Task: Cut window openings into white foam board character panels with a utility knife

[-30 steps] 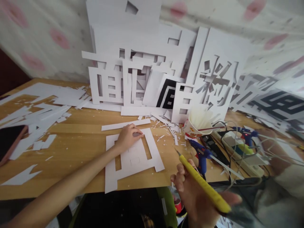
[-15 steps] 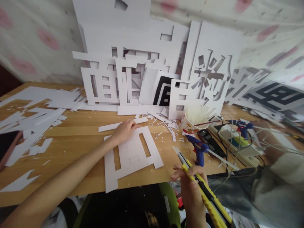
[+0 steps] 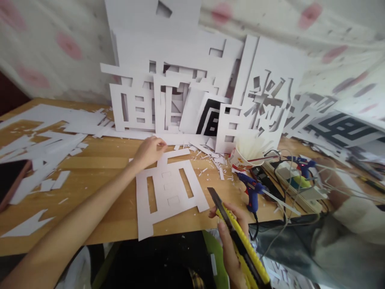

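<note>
My right hand is wrapped round a yellow and black utility knife, its blade out and pointing up and left. Above the table, my left hand has its fingers pressed together at the far edge of a white cut-out board. Whatever may be between those fingertips is hidden. Two long slots are cut through the board, and small rectangles are outlined on its middle panel. Beside the left fingers lies a narrow white strip.
Cut-out white panels lean at the back. Scraps and a phone lie left. Right are a blue glue gun, a paper cup of glue sticks, a cabled power strip and another person's arm.
My left hand has moved up and left from the board's top edge, uncovering more of its middle. The right hand has shifted left with the knife, its blade now nearer the board.
</note>
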`<control>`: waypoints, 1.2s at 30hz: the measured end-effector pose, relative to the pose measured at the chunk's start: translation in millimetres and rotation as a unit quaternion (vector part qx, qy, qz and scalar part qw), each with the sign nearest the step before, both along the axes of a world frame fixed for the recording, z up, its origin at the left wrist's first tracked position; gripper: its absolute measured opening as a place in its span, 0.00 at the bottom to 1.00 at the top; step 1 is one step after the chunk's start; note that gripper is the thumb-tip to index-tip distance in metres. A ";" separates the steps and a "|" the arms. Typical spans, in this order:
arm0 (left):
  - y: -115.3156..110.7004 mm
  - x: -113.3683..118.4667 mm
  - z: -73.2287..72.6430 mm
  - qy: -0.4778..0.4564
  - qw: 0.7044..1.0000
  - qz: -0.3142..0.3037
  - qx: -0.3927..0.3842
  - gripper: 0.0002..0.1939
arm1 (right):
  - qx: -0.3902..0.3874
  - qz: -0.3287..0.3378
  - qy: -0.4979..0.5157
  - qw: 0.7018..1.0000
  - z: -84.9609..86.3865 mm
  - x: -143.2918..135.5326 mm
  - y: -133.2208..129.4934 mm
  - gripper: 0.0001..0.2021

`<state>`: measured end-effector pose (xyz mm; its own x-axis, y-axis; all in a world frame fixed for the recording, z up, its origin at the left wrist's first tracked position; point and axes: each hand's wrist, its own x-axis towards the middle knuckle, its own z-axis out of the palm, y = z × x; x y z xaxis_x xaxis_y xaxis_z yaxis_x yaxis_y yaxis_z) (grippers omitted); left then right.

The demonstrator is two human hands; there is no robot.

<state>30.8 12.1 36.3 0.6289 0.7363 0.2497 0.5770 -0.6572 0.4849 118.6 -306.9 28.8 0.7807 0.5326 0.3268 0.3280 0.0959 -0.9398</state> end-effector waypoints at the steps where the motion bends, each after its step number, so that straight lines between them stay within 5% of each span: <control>1: -6.0 11.0 -6.2 0.034 0.999 0.003 -0.001 0.16 | 0.012 0.024 -0.029 0.999 -1.0 3.9 1.4 0.12; 4: -20.4 42.1 -22.4 0.126 0.992 0.000 0.032 0.23 | 0.042 0.082 -0.098 0.991 -1.4 17.2 6.8 0.06; 8: -26.7 67.0 -34.7 0.113 0.989 -0.046 0.087 0.27 | 0.031 0.078 -0.081 0.993 6.1 28.7 28.4 0.11; 15: -12.2 79.0 -29.3 0.118 0.986 -0.120 -0.002 0.33 | -0.011 0.173 -0.004 0.985 9.4 38.2 121.3 0.12; 21: 1.9 81.5 -35.2 0.101 0.983 -0.150 -0.023 0.32 | -0.088 0.274 -0.040 0.957 -13.5 47.5 184.5 0.14; 26: 14.7 84.6 -40.2 0.094 0.974 -0.203 -0.038 0.31 | -0.070 0.300 -0.051 0.950 -33.2 56.2 188.5 0.14; 31: 22.3 87.7 -41.9 0.065 0.973 -0.214 -0.057 0.28 | -0.096 0.341 -0.168 0.920 -22.2 61.1 183.6 0.08; 36: 24.7 89.0 -43.0 0.010 0.982 -0.161 -0.098 0.20 | -0.084 0.394 -0.259 0.878 -16.8 70.0 187.1 0.04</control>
